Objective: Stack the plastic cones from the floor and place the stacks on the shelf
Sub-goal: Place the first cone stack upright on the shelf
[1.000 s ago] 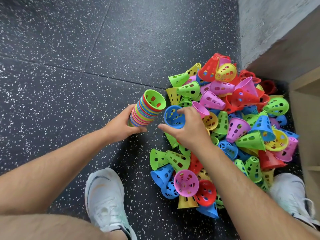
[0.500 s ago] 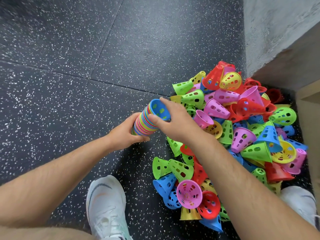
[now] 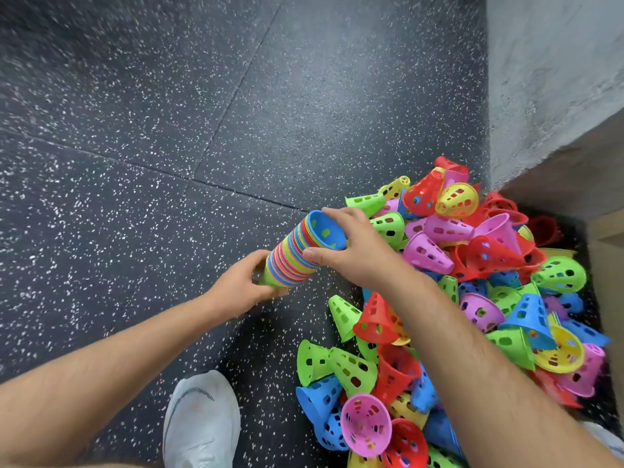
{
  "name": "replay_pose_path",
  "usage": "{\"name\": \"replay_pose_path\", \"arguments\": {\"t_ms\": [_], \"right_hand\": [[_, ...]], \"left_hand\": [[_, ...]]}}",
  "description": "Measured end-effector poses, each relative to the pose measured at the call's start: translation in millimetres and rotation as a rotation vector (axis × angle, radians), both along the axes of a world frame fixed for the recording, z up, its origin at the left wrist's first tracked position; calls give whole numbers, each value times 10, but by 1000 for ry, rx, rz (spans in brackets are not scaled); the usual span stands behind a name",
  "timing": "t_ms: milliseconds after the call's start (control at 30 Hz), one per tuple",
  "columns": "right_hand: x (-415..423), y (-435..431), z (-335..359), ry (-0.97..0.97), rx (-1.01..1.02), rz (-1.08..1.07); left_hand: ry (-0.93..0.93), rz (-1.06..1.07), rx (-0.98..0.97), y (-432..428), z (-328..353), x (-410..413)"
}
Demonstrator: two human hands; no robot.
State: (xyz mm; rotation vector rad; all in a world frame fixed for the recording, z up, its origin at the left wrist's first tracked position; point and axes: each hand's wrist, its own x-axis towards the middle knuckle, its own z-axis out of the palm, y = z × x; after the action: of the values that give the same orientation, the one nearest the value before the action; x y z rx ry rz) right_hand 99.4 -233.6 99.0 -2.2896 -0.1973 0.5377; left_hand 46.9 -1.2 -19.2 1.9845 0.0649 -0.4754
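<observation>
Stack (image 3: 295, 256) of nested cones is held off the floor (image 3: 152, 130), lying tilted, wide end up and to the right, narrow green tip down-left. Rims are seen in mixed colours: green, blue, pink, red, yellow.

Left hand (image 3: 241, 288): fingers and thumb are curled round the narrow end of the stack, gripping it.

Right hand (image 3: 359, 253): closed on the blue cone (image 3: 326, 231), which sits as the outermost piece at the wide end. Thumb is laid along the stack's side just under the blue rim, index finger is hooked over the far edge of the rim. How fully the blue cone is seated cannot be told.

Loose cones pile (image 3: 489, 292) is located on the floor to the right of the stack, in the corner against the grey wall (image 3: 547, 79) and a wooden panel (image 3: 607, 271) at the right edge. The right forearm is laid across the pile. Within the pile:
- yellow cone (image 3: 456, 199) near the top, mouth facing the camera
- red cone (image 3: 374, 320) just left of the right forearm, tip up
- two green cones (image 3: 337, 364) side by side on the near-left fringe
- pink cone (image 3: 366, 424) at the bottom, mouth facing the camera

Floor is dark speckled rubber tile, with seams visible. A white shoe (image 3: 202, 420) is planted below the left forearm; a second shoe (image 3: 604, 437) is partly seen at the bottom right corner, behind the pile.
</observation>
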Motion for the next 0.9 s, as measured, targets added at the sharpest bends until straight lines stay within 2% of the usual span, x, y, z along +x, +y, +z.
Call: {"name": "replay_pose_path", "arguments": {"t_ms": [100,233,500,633,733,833,900], "right_hand": [[219,-134,592,-83,-15,49],[475,-472,1749,-312,-82,104],[108,-1832,3883,-784,-50,-37],[-376,-2565,4479,-915,-120,-190],[-765,-3053,4741,-965,-145,-298],[-1106,-3519,4912,-1007,-174,-450],[-1278,-3825,5015,-1040,-169,-562]], "left_hand": [[-51,4,-49,-55,551,259],[-227,-51,-107,-346,1668,727],[-514,-175,-381,-1450,4057,1222],[-632,-281,-468,-2111,5017,1114],[-722,-274,-566,-2717,5596,975],[-702,-357,-763,-3415,6106,783],[-686,-432,-813,-3898,6420,671]]}}
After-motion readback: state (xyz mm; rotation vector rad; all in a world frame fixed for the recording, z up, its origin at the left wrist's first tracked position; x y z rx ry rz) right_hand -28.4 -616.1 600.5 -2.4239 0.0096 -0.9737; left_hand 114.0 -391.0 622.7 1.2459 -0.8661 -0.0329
